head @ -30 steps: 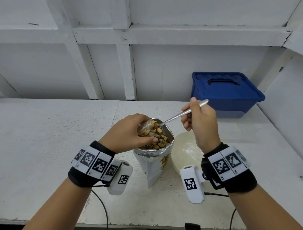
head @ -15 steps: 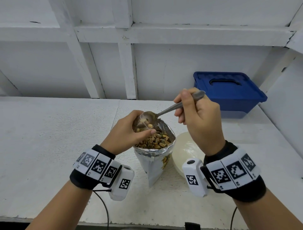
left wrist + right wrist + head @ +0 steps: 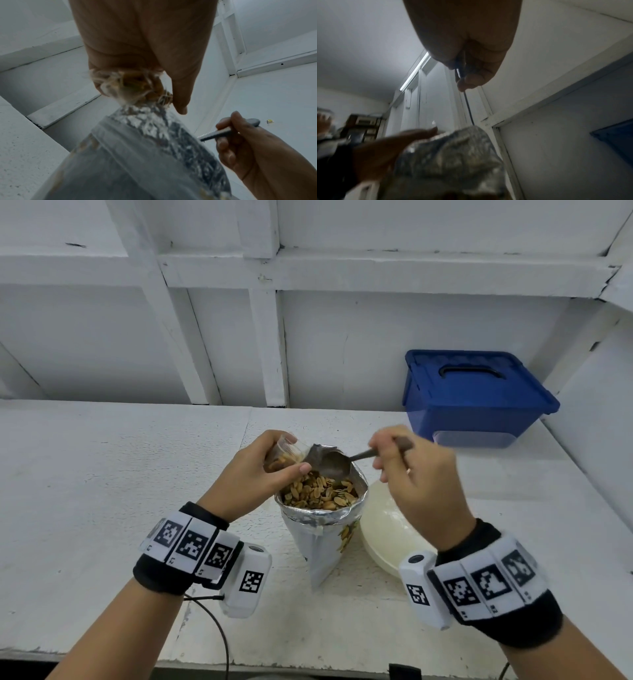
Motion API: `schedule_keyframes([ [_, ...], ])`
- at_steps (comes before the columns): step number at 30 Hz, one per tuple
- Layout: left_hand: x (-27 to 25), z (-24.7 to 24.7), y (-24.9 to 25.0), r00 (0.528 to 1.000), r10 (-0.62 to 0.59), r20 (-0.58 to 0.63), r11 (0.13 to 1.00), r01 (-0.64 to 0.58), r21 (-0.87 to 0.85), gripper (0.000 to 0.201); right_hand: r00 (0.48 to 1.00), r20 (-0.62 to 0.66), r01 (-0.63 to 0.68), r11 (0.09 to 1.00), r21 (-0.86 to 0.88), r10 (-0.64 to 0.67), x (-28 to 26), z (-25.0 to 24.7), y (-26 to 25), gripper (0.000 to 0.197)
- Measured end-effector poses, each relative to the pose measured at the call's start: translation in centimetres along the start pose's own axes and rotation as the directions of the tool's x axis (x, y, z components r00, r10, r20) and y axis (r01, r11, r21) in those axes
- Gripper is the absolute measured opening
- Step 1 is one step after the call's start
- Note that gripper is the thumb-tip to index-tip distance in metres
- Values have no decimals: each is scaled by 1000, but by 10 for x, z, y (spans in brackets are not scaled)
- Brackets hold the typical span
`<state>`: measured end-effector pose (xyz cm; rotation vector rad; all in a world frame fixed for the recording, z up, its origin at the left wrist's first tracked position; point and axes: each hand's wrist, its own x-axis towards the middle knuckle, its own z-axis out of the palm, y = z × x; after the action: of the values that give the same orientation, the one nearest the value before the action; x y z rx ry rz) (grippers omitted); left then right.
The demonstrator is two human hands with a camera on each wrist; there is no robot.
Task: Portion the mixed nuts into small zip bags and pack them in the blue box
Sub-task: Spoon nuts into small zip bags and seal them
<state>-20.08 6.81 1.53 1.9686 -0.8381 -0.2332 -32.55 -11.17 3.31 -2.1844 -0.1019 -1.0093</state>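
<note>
The left hand (image 3: 255, 474) pinches a small clear zip bag (image 3: 284, 455) of nuts over the open foil nut pouch (image 3: 322, 522). The right hand (image 3: 416, 474) has its fingers curled around a metal spoon (image 3: 339, 462), its bowl at the bag's mouth.

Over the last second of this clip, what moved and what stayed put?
The right hand lifted the spoon out of the nut bag and tipped it at the zip bag held by the left hand; the bowl now looks empty. Both grips are unchanged. The nut bag, white bowl and shut blue box stayed put.
</note>
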Motion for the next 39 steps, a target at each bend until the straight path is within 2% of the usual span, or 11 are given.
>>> schedule_keyframes([
  [4, -1, -2, 1, 999, -6, 39, 1000, 6, -13, 38, 978, 173, 135, 984, -120, -113, -15, 12, 8, 35],
  [7, -1, -2, 3, 998, -23, 50, 1000, 23, -11, 43, 979, 181, 114, 988, -100, -95, -21, 17, 11, 38],
  [10, 0, -2, 4, 999, -27, 37, 1000, 27, -12, 34, 988, 151, 53, 997, -64, -43, -25, 18, 10, 35],
  [13, -1, -2, 5, 999, -17, 36, 1000, 17, -19, 40, 990, 114, -79, 997, 4, 78, -26, 20, 9, 34],
  [16, 0, -1, 6, 999, -18, 41, 1000, 18, -17, 45, 972, 108, -218, 973, 79, 209, -27, 22, 7, 37],
  [20, 0, -1, 5, 999, -29, 37, 999, 30, -27, 52, 873, 71, -483, 837, 256, 482, -23, 19, 5, 31],
  [24, -1, -1, 5, 998, -42, 46, 998, 44, -35, 60, 779, 35, -601, 729, 329, 626, -20, 13, 12, 33],
  [29, -1, -8, 10, 996, -26, 81, 998, 21, 67, 53, 725, -25, -633, 680, 370, 689, -14, 4, 19, 35],
  [35, 4, -19, 12, 988, -24, 150, 929, -33, 368, 51, 720, -89, -613, 691, 384, 688, -6, -9, 23, 37],
  [39, 5, -19, 15, 978, -45, 204, 901, -48, 431, 51, 713, -123, -597, 689, 412, 691, 4, -19, 23, 38],
])
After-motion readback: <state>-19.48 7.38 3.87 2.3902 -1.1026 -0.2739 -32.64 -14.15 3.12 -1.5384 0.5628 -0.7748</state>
